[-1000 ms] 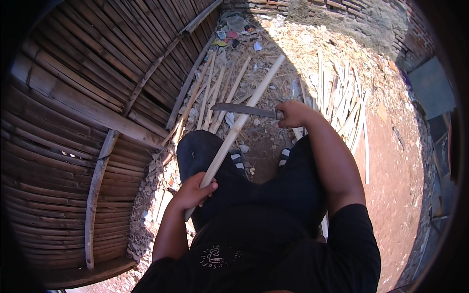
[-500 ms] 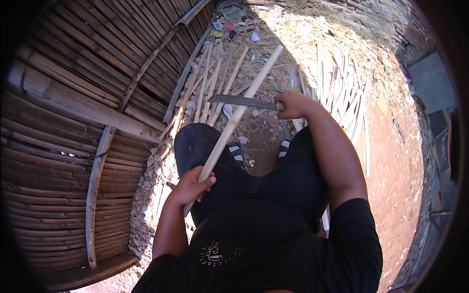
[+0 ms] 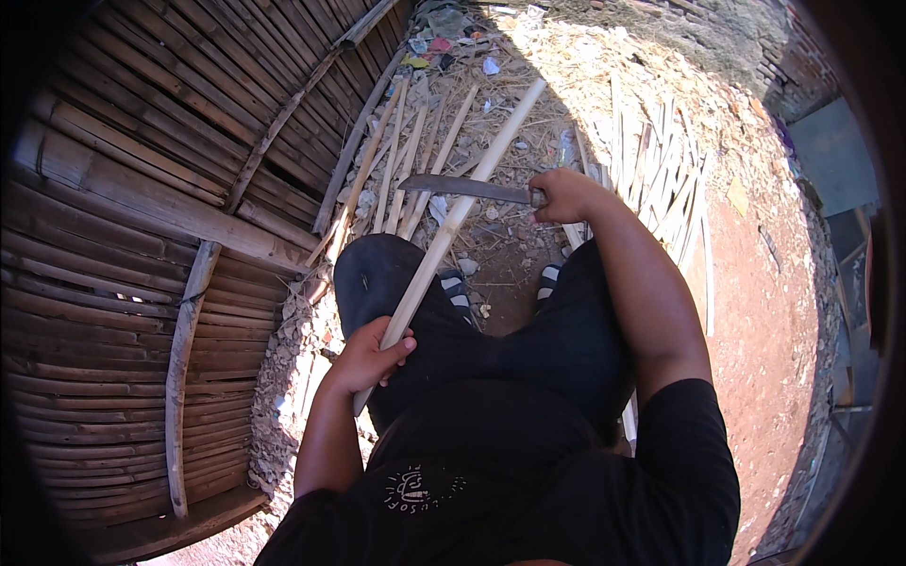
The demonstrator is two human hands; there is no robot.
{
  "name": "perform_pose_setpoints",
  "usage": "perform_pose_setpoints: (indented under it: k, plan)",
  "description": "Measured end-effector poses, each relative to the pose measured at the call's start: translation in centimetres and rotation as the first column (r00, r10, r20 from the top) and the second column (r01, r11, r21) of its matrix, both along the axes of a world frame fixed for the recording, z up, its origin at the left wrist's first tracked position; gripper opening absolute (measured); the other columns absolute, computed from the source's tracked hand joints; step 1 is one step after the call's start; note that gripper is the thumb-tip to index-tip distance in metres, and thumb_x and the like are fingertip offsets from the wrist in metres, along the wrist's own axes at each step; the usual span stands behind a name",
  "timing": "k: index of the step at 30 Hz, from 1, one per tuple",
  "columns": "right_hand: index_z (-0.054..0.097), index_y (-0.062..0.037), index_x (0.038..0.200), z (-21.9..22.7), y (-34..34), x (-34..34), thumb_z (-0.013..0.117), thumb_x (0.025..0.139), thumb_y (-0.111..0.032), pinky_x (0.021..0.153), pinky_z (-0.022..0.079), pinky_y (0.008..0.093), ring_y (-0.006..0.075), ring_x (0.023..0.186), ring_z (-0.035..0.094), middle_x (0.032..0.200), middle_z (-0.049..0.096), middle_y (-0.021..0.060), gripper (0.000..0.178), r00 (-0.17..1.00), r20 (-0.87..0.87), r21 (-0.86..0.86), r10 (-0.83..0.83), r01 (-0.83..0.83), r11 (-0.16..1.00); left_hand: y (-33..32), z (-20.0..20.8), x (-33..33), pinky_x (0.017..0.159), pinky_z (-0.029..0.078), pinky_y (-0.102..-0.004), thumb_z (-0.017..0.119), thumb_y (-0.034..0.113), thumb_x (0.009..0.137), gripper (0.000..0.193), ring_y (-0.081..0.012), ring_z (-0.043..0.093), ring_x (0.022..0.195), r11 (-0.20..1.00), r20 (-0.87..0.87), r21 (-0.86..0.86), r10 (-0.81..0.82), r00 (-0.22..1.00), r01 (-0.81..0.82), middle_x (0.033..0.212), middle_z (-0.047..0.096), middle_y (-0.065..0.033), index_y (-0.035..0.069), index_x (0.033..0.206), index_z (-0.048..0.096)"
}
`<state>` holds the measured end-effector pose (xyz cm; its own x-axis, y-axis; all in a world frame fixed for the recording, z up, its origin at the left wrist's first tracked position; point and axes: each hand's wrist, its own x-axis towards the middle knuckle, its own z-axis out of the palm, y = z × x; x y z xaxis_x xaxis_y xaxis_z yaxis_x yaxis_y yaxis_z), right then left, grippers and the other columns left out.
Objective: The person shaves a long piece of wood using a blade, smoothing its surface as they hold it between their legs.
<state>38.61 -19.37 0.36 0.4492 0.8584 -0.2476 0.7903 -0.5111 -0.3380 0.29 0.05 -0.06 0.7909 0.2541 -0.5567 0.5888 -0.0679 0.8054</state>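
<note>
A long pale bamboo strip [image 3: 444,236] slants from my lap up and to the right over my left thigh. My left hand [image 3: 370,356] is wrapped round its lower part, thumb on top. In my right hand [image 3: 564,196] is the short handle of a machete [image 3: 472,189], held out beyond my right knee. Its long dark blade lies across the upper part of the strip and points left. Whether the edge bites into the bamboo I cannot tell.
On my left stands a wall of bamboo slats [image 3: 104,292]. Several cut strips [image 3: 392,170] lie ahead on the left, and a larger pile of strips [image 3: 661,179] on the right. Shavings and litter cover the ground [image 3: 528,85] ahead; a brick wall [image 3: 717,38] rises behind.
The machete and my right hand have shifted very slightly up. The far end of the bamboo strip sits a little higher. My left hand keeps its grip.
</note>
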Motion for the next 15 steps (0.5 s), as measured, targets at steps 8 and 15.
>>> perform_pose_setpoints:
  k: [8, 15]
  plan:
    - [0.071, -0.0080, 0.112, 2.0, 0.2, -0.9, 0.078, 0.076, -0.030, 0.090, 0.055, 0.0482, 0.0373, 0.102, 0.069, 0.102, 0.072, 0.0183, 0.043, 0.990, 0.139, -0.007, 0.008, -0.007, 1.000, -0.4, 0.1, -0.4, 0.045, 0.042, -0.0260, 0.070, 0.027, 0.096, 0.030, -0.0084, 0.051, 0.049, 0.999, 0.019, 0.040, 0.021, 1.000, -0.022, 0.074, 0.060, -0.0015, 0.005, 0.114, 0.060]
    - [0.071, -0.0066, 0.107, 2.1, -0.9, -0.2, 0.080, 0.075, -0.030, 0.088, 0.055, 0.0489, 0.0379, 0.100, 0.069, 0.097, 0.072, 0.0193, 0.041, 0.991, 0.119, 0.046, -0.053, 0.048, 0.998, -0.5, 0.7, -0.2, 0.047, 0.044, -0.0265, 0.073, 0.030, 0.095, 0.034, -0.0093, 0.053, 0.052, 0.998, -0.005, 0.054, 0.011, 1.000, -0.011, 0.076, 0.060, -0.0018, 0.006, 0.114, 0.060]
